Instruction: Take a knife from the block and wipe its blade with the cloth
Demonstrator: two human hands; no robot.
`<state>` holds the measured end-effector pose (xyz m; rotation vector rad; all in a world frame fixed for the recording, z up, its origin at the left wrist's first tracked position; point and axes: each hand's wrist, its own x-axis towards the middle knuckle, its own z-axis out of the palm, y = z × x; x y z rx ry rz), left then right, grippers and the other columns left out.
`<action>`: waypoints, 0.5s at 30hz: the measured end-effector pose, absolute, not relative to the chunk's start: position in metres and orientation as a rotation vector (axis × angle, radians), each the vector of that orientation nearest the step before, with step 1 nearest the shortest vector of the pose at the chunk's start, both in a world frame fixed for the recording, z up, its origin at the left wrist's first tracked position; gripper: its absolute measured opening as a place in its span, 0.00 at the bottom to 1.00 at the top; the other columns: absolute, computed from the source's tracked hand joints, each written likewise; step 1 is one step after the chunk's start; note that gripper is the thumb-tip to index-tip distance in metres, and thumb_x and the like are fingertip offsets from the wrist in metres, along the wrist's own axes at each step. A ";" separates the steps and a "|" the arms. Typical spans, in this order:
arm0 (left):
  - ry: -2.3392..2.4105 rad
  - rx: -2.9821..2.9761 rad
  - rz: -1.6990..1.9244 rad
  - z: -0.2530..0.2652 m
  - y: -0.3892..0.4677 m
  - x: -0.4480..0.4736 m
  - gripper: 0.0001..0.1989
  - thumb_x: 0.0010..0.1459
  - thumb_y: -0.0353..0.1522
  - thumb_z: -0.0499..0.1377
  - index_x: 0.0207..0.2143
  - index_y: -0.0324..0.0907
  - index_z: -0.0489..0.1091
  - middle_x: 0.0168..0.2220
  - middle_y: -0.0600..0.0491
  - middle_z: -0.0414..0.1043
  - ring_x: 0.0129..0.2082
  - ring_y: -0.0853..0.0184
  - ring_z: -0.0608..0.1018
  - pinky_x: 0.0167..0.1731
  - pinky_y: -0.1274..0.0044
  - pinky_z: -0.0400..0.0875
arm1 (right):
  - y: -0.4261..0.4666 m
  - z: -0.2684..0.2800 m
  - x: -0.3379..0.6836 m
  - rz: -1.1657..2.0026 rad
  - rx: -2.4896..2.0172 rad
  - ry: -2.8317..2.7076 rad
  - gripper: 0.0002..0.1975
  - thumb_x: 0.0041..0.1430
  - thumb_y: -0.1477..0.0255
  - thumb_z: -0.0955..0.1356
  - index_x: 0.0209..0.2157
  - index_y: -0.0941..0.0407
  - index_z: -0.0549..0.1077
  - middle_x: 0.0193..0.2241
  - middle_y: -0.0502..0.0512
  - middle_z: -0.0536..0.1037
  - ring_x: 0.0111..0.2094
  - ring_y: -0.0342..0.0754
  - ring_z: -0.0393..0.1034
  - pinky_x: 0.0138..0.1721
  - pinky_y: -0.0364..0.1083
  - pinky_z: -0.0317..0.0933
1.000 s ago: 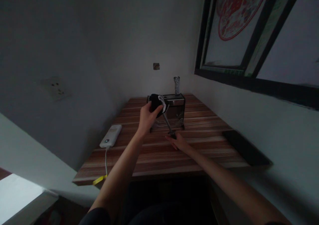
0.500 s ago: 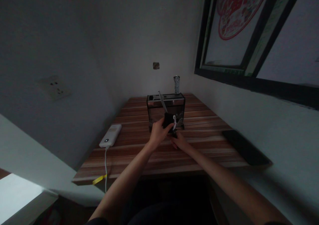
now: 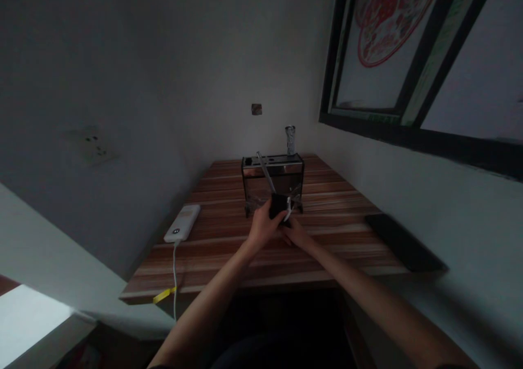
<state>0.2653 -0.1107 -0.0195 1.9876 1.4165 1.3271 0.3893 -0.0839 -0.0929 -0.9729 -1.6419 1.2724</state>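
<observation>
My left hand (image 3: 262, 226) is closed around a black block-like thing (image 3: 278, 205), its thumb across the near side. From the top of that thing a thin silvery rod (image 3: 266, 173) rises, tilted to the left. A small white piece (image 3: 288, 208) shows on its right side. My right hand (image 3: 298, 234) is closed at the lower end of the same thing, with its fingertips partly hidden. Just behind both hands stands a dark-framed rack (image 3: 273, 168) with a shiny top strip and slots; its lower front is partly covered by what I hold.
A clear patterned glass (image 3: 290, 140) rises behind the rack. On the striped wooden table (image 3: 212, 194), a white power bank (image 3: 182, 223) with a cable (image 3: 175, 271) and yellow tag (image 3: 164, 295) lies left. A flat black slab (image 3: 402, 241) lies along the right edge, near the wall.
Both hands have moved slightly, and the black thing sits a little lower and to the right. My right hand's fingers are now more hidden beneath it.
</observation>
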 end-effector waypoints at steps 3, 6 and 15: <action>1.436 1.985 1.342 -0.021 -0.111 0.264 0.16 0.51 0.36 0.59 0.42 0.39 0.67 0.36 0.47 0.75 0.35 0.62 0.76 0.33 0.75 0.68 | -0.081 -0.097 0.390 1.279 -0.956 -1.663 0.07 0.47 0.67 0.63 0.22 0.56 0.62 0.07 0.40 0.59 0.07 0.38 0.51 0.09 0.38 0.43; 1.452 2.001 1.324 -0.023 -0.109 0.262 0.16 0.52 0.38 0.59 0.41 0.39 0.68 0.35 0.46 0.75 0.33 0.61 0.76 0.31 0.75 0.68 | -0.080 -0.097 0.391 1.273 -0.971 -1.695 0.09 0.48 0.67 0.64 0.20 0.55 0.62 0.06 0.41 0.59 0.08 0.38 0.52 0.09 0.38 0.44; 1.452 1.979 1.356 -0.016 -0.107 0.256 0.15 0.51 0.39 0.59 0.38 0.39 0.70 0.34 0.48 0.76 0.33 0.63 0.77 0.30 0.77 0.68 | -0.088 -0.081 0.391 1.231 -1.006 -1.765 0.17 0.50 0.62 0.64 0.14 0.55 0.60 0.05 0.43 0.58 0.08 0.38 0.51 0.11 0.38 0.44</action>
